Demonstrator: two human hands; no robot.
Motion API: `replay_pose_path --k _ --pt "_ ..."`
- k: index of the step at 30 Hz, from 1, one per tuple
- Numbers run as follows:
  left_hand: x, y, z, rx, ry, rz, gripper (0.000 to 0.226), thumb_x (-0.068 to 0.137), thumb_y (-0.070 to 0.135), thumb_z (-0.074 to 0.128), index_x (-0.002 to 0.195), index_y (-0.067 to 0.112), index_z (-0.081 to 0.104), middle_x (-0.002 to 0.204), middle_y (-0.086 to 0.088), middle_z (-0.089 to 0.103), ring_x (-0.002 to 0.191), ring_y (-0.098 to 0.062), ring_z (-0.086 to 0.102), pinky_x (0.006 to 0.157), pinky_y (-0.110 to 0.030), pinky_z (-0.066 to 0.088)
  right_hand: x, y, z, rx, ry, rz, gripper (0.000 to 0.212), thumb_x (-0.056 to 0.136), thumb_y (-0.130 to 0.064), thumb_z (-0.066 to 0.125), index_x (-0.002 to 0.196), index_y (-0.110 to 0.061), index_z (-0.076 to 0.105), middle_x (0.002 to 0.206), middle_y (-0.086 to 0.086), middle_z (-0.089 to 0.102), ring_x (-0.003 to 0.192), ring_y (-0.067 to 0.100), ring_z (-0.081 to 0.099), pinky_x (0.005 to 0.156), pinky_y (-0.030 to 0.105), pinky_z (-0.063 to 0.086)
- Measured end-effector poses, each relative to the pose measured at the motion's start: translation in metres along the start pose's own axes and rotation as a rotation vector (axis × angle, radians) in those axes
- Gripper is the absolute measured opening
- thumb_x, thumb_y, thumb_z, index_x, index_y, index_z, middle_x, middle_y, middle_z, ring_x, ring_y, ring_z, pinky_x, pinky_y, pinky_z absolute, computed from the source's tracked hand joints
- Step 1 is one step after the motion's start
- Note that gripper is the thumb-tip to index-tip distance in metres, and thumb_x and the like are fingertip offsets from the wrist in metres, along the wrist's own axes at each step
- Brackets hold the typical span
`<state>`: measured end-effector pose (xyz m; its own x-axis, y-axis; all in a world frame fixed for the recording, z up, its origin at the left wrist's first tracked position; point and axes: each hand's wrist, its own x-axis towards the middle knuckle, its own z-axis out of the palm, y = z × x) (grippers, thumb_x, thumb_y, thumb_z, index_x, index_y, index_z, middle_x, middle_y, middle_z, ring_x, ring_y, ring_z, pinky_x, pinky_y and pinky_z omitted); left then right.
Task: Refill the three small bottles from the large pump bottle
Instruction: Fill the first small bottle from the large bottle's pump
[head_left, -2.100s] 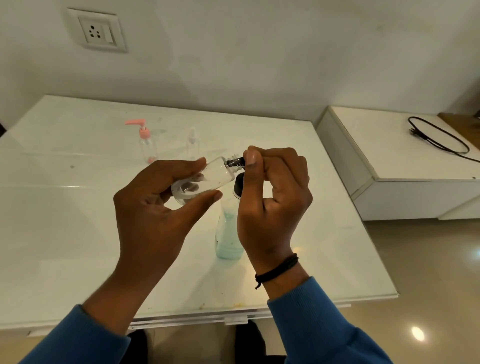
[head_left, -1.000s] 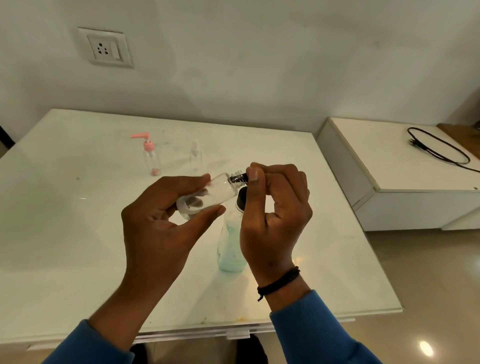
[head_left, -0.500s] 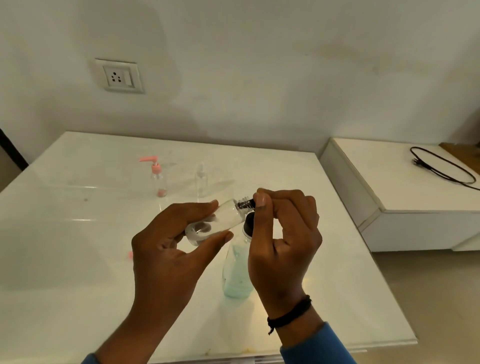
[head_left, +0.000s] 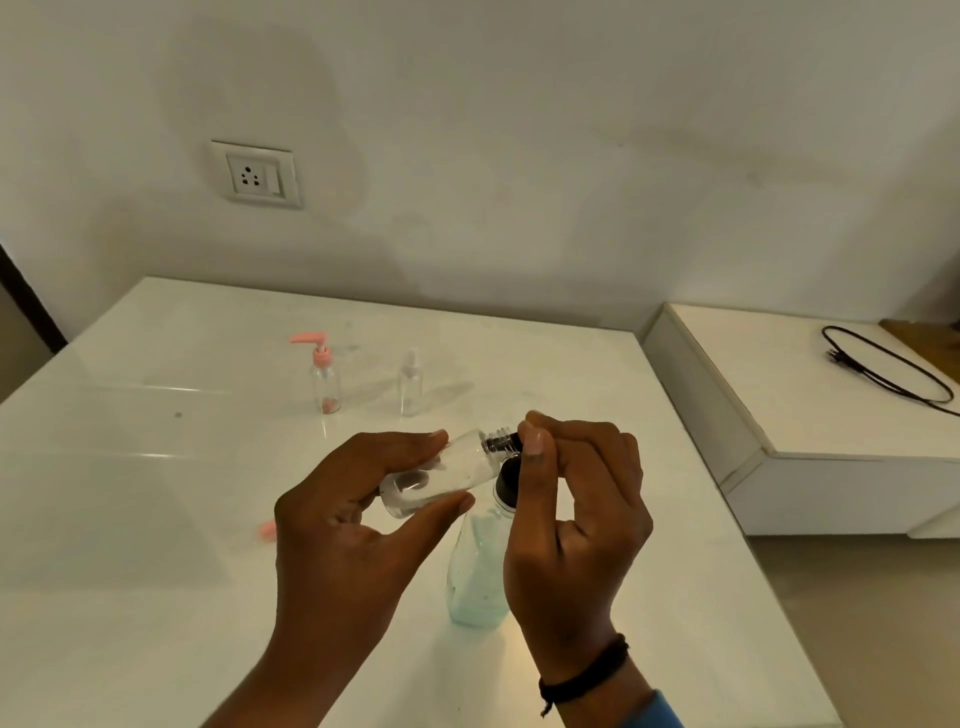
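Two hands are at work just above the near part of the bench (head_left: 156, 519). A small clear bottle (head_left: 441, 480) is gripped on its side by the left hand (head_left: 353, 525), thumb below and fingers (head_left: 410, 447) curled over the top, its threaded neck pointing right. That neck is met by the right hand (head_left: 576, 514), whose thumb and curled fingers pinch something dark at the mouth — probably the cap or a nozzle, though it is too hidden to name. The bottle looks nearly empty. Directly beneath the hands, the large bottle (head_left: 478, 566) stands upright on the bench, with pale green liquid low inside and a black collar at the top; its pump head is covered by the right hand.

The step in hand is judged to be the opening of the first small bottle, so the refilling itself is not yet begun. Next, the mouth would need to be brought upright and close under the pump spout, and one hand freed for pressing.

Farther back, two more small bottles are seen standing — one with a pink pump (head_left: 324, 374), one clear (head_left: 410, 384) — well apart from the hands. A small pink object (head_left: 267, 531) lies left of the left hand. Beyond, a wall socket (head_left: 257, 174) is seen, and on a low white unit (head_left: 779, 395) to the right, a black cable (head_left: 888, 371). Nothing is seen blocking the reach.
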<state>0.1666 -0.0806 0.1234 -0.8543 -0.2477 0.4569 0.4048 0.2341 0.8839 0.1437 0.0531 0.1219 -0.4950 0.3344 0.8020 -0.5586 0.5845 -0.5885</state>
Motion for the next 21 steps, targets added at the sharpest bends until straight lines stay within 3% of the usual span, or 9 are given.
replay_pose_path --k 7,13,21 --pt "0.0014 0.0014 -0.0005 -0.006 -0.007 -0.001 0.043 0.065 0.036 0.084 0.105 0.026 0.074 0.1 0.018 0.074 0.096 -0.014 0.072 0.083 -0.014 0.055 0.0048 -0.0011 0.0005 -0.012 -0.003 -0.009 0.029 0.097 -0.017 0.055 0.077 -0.005 0.072 0.078 -0.001 0.068 0.076 0.019 0.058 0.066 0.04 0.044" --pt "0.0028 -0.0021 -0.0001 -0.008 0.006 0.012 0.043 0.065 0.032 0.086 0.105 0.023 0.074 0.099 0.014 0.074 0.093 -0.02 0.072 0.082 -0.02 0.057 0.0008 0.0026 0.0016 0.001 -0.011 0.01 0.026 0.098 -0.015 0.056 0.08 -0.005 0.072 0.081 -0.001 0.068 0.076 0.022 0.059 0.064 0.046 0.045" --pt "0.0042 -0.0038 -0.0012 0.003 -0.012 0.037 0.042 0.065 0.027 0.086 0.105 0.019 0.074 0.1 0.01 0.075 0.094 -0.019 0.072 0.083 -0.018 0.056 -0.0005 0.0004 0.0018 0.003 -0.001 0.007 0.029 0.099 -0.019 0.056 0.081 -0.004 0.073 0.082 0.0 0.069 0.078 0.019 0.059 0.065 0.043 0.046"
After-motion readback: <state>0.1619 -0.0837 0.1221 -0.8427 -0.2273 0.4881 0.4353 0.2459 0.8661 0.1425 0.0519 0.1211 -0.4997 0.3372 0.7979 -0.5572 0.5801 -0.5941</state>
